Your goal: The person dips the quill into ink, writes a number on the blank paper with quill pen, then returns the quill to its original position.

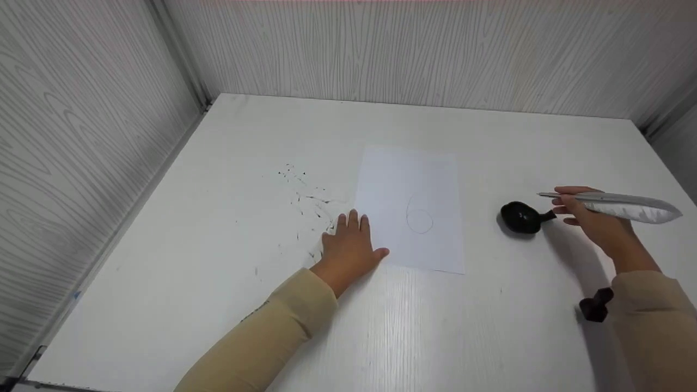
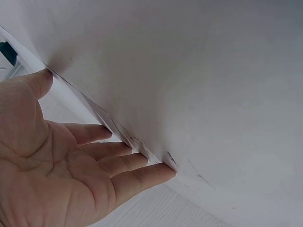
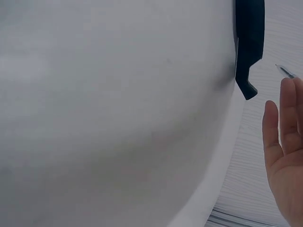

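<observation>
A sheet of white paper (image 1: 408, 174) lies on the table, with a thin drawn "6" on its lower right part. My left hand (image 1: 351, 247) rests with spread, straight fingers at the sheet's lower left edge; its palm and fingertips show in the left wrist view. On the right, my right hand (image 1: 599, 226) pinches a feather quill pen (image 1: 634, 207), its tip pointing left. Just left of that hand stands a small black bowl with a short handle (image 1: 521, 218). In the right wrist view the pen's tip (image 3: 284, 71) shows past the fingers, while the feather is out of frame.
Near the right sleeve lies a small black object (image 1: 593, 307), partly hidden. Dark specks and smears (image 1: 313, 201) mark the white table (image 1: 179, 261) left of the paper. Pale wood-grain walls (image 1: 381, 54) border the table at the back and sides.
</observation>
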Motion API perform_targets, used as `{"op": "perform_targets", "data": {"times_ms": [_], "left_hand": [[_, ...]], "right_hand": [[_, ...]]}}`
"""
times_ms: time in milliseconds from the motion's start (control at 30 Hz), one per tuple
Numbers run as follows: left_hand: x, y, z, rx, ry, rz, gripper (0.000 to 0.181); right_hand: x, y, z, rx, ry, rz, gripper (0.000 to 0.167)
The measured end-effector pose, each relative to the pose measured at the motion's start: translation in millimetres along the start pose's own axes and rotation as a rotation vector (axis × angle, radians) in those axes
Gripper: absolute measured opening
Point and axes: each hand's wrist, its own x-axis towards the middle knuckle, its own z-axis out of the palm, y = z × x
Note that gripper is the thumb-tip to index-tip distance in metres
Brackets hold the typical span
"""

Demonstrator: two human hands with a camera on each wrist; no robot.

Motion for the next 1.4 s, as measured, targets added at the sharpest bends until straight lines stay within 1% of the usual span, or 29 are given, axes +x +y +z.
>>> {"op": "perform_targets", "data": {"times_ms": [67,133,233,267,300,333,400,433,500,567,633,700,767,833,933,1133,1400], "left_hand": [[0.7,0.1,0.8,-0.003,-0.001,0.001,0.086],[1.5,0.3,1.6,-0.004,-0.002,0.002,0.086],[2.2,0.1,2.2,-0.004,-0.005,0.001,0.086],[2.1,0.0,2.1,-0.005,-0.004,0.001,0.086],[2.1,-0.2,2.0,-0.005,-0.005,0.000,0.086],[2.0,-0.3,1.8,-0.004,-0.005,-0.001,0.086],[1.7,-0.4,1.4,-0.004,-0.003,-0.002,0.086],[1.3,-0.3,1.2,-0.006,-0.003,-0.001,0.086],[1.1,0.0,1.0,-0.012,-0.006,-0.002,0.086],[0.7,0.5,0.8,-0.015,-0.007,-0.003,0.086],[0.3,0.8,0.7,-0.014,-0.005,-0.003,0.086],[0.2,0.8,0.7,-0.007,-0.006,0.000,0.086],[0.4,0.4,1.1,0.001,-0.006,0.003,0.086],[0.6,0.0,1.3,0.004,-0.004,0.008,0.086],[0.7,-0.3,1.4,-0.005,-0.003,0.009,0.085],[0.2,-0.4,0.2,-0.005,-0.017,0.006,0.085],[0.8,-0.5,0.6,0.008,-0.013,0.005,0.086]], "right_hand": [[-0.4,0,0,-0.037,-0.015,-0.059,0.045],[-1.2,0,1,-0.053,-0.016,-0.137,0.039],[-3.9,-2,2,-0.140,0.029,-0.251,0.032],[-5.1,-2,3,-0.172,0.050,-0.292,0.032],[-6.4,-3,3,-0.228,0.065,-0.317,0.033],[-7.6,-4,3,-0.295,0.080,-0.331,0.035],[-10.8,-5,3,-0.414,0.057,-0.315,0.042],[-12.3,-6,2,-0.467,0.030,-0.294,0.046],[-14.8,-6,1,-0.566,-0.049,-0.223,0.054],[-17.5,-5,1,-0.641,-0.114,-0.202,0.060],[-20.5,-3,2,-0.712,-0.142,-0.220,0.066],[-23.6,0,3,-0.781,-0.141,-0.275,0.071],[-26.9,3,5,-0.839,-0.133,-0.310,0.075],[-29.5,6,7,-0.876,-0.128,-0.326,0.078],[-33.1,11,11,-0.904,-0.121,-0.342,0.073],[-37.2,16,17,-0.909,-0.106,-0.363,0.064],[-38.8,15,17,-0.868,-0.133,-0.285,0.061]]}}
